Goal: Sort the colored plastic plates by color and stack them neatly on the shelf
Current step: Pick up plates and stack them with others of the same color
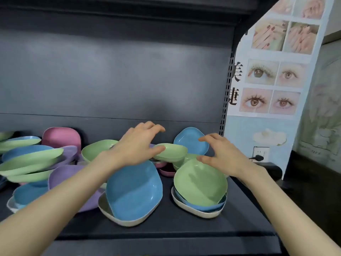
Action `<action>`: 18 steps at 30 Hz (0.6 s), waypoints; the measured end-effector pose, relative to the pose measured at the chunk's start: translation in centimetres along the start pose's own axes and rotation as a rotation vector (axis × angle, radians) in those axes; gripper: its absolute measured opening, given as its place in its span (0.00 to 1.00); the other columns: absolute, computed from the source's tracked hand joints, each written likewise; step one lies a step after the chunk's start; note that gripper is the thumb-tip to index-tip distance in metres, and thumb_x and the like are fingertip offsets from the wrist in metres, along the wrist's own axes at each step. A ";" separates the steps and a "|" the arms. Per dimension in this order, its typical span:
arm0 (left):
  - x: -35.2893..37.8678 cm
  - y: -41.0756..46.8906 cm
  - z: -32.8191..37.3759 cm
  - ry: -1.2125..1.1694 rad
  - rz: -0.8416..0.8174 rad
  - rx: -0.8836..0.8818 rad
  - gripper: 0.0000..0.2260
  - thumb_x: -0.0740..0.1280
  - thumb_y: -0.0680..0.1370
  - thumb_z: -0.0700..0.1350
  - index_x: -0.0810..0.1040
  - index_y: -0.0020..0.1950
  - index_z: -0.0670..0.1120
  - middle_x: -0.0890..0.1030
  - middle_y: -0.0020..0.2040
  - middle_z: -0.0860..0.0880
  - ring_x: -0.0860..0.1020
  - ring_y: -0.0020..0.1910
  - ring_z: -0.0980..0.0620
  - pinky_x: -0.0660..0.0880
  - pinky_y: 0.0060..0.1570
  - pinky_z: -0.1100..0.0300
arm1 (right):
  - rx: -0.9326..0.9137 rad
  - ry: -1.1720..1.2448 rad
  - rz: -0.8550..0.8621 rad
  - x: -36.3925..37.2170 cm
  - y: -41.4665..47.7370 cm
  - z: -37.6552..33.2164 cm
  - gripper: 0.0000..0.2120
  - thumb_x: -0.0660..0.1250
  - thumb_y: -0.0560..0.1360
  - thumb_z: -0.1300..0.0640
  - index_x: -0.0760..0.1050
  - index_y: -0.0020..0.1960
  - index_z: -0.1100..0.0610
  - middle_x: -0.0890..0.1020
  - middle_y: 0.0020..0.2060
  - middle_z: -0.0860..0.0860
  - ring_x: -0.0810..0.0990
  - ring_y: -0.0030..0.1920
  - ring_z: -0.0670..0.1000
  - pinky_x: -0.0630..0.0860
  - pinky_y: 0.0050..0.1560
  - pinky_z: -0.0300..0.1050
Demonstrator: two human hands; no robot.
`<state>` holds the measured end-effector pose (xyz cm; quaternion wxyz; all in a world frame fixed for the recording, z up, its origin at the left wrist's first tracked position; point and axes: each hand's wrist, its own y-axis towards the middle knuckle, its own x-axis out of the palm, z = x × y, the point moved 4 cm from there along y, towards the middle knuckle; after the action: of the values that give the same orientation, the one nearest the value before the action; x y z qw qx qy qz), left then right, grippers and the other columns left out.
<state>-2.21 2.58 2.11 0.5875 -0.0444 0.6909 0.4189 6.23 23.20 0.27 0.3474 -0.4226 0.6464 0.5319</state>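
Note:
Mixed plastic plates lie on a dark shelf [166, 224]. A small green plate [172, 152] sits atop a heap at the middle back. My left hand [136, 145] arches beside it, fingers spread, thumb tip at its left rim. My right hand [221, 154] hovers at its right, fingers spread, holding nothing. In front, a blue plate [134, 191] tilts inside a white plate [120, 218]. To the right, a green plate [201, 183] tops a blue and white stack [195, 209]. Another blue plate [190, 141] leans against the back panel.
At the left, a jumble of green plates [31, 159], blue ones, a purple plate [64, 174] and a pink plate [60, 137] that leans on the back. A perforated shelf post [227, 100] and a poster [267, 80] bound the right side. A plugged wall socket [258, 154] lies beyond.

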 end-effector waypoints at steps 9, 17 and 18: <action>5.3 5.8 -3.1 -0.041 -0.166 -0.075 0.23 0.64 0.75 0.57 0.67 0.68 0.52 0.71 0.64 0.51 0.69 0.63 0.50 0.68 0.62 0.52 | 0.026 0.196 -0.156 3.4 4.5 4.2 0.30 0.71 0.70 0.44 0.66 0.69 0.47 0.70 0.66 0.46 0.68 0.64 0.46 0.66 0.61 0.40; 8.1 7.7 -5.3 -0.090 -0.385 -0.256 0.27 0.66 0.74 0.59 0.65 0.69 0.49 0.74 0.62 0.47 0.72 0.59 0.49 0.69 0.54 0.58 | -0.013 0.308 -0.385 5.8 6.6 6.3 0.25 0.76 0.63 0.42 0.73 0.58 0.43 0.78 0.48 0.44 0.78 0.46 0.42 0.75 0.50 0.38; 8.4 7.9 -5.5 -0.103 -0.405 -0.274 0.28 0.66 0.74 0.59 0.65 0.69 0.48 0.74 0.62 0.48 0.73 0.57 0.49 0.68 0.52 0.58 | -0.011 0.335 -0.400 6.0 6.8 6.4 0.23 0.76 0.63 0.42 0.75 0.56 0.43 0.78 0.46 0.44 0.79 0.43 0.42 0.76 0.48 0.39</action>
<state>-13.40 7.83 -1.10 0.6823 -0.2396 0.5740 0.3841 -2.36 28.96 -3.69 0.3316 -0.6262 0.5955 0.3786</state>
